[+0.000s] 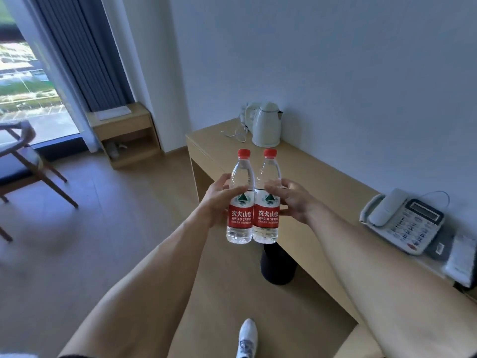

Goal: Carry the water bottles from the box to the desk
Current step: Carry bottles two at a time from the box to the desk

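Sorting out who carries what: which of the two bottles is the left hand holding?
The left-side bottle, farther from the desk; the left hand wraps its label.

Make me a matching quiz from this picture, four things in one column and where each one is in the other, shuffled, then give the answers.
Things:
1. water bottles
2. kettle
3. telephone
4. black bin

Places:
A. on the floor, beside the desk
B. at the far end of the desk, near the wall
C. held upright, side by side, between the left hand and right hand
D. on the desk's near part, at the right

Pairs: 1-C, 2-B, 3-D, 4-A
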`<state>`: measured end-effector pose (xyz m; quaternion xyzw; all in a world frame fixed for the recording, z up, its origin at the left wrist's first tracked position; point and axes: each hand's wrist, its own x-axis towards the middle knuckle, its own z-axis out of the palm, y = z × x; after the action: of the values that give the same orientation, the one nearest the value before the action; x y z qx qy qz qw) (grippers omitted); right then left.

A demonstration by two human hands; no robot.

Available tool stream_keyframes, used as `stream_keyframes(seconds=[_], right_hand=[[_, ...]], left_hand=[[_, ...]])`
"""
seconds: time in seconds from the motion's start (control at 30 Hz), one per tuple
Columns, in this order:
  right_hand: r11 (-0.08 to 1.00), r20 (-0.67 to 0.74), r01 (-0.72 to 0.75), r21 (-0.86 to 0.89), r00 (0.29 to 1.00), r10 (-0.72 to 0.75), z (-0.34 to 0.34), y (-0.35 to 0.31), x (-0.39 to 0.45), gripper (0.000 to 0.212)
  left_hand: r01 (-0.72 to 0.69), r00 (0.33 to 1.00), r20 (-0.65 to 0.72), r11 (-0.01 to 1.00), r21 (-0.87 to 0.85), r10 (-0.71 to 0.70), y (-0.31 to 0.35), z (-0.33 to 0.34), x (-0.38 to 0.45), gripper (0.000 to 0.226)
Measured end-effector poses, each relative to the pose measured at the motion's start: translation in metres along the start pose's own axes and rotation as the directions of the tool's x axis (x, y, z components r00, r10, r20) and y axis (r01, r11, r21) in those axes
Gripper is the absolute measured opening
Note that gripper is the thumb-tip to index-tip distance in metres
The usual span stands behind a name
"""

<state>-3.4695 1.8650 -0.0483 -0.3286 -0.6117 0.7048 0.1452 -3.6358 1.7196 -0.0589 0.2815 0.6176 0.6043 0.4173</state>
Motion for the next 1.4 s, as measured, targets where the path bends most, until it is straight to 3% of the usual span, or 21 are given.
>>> stream_keyframes(seconds=[0.27,0.47,0.6,0.87,0.97,1.1,1.33,1.4], right_hand=[[0.999,-0.086,-0.003,0.053,0.996,0.008,-0.040,-0.031,0.148,0.044],[0.997,-0.181,-0.024,0.076,0.983,0.037,-0.082,-0.050,0.214,0.058],[0.993,-0.283,-0.027,0.116,0.957,0.059,-0.115,-0.051,0.245,0.053],[0.980,-0.545,0.053,0.192,0.836,0.062,-0.160,-0.052,0.300,0.064],[0.978,-0.627,0.059,0.198,0.774,0.081,-0.169,-0.054,0.318,0.057],[0.989,-0.722,0.047,0.142,0.688,0.071,-0.182,-0.060,0.339,0.051],[0.994,-0.806,-0.084,-0.066,0.592,-0.004,-0.204,-0.062,0.359,0.068],[0.986,-0.824,-0.118,-0.121,0.566,-0.033,-0.210,-0.061,0.362,0.062]], left_hand=[[0.024,0.997,0.071,0.998,0.065,-0.029,0.030,-0.013,0.174,0.065],[0.047,0.976,0.208,0.996,0.079,-0.063,0.038,0.003,0.278,0.060],[0.043,0.949,0.308,0.997,0.071,-0.063,0.038,0.025,0.340,0.068],[0.029,0.820,0.564,0.991,0.129,-0.098,0.035,0.060,0.463,0.066],[0.000,0.763,0.639,0.988,0.156,-0.101,0.038,0.070,0.504,0.062],[-0.077,0.689,0.718,0.974,0.213,-0.103,0.045,0.082,0.548,0.075],[-0.214,0.660,0.747,0.933,0.289,-0.080,0.043,0.100,0.601,0.073],[-0.275,0.662,0.748,0.913,0.302,-0.048,0.045,0.105,0.608,0.070]])
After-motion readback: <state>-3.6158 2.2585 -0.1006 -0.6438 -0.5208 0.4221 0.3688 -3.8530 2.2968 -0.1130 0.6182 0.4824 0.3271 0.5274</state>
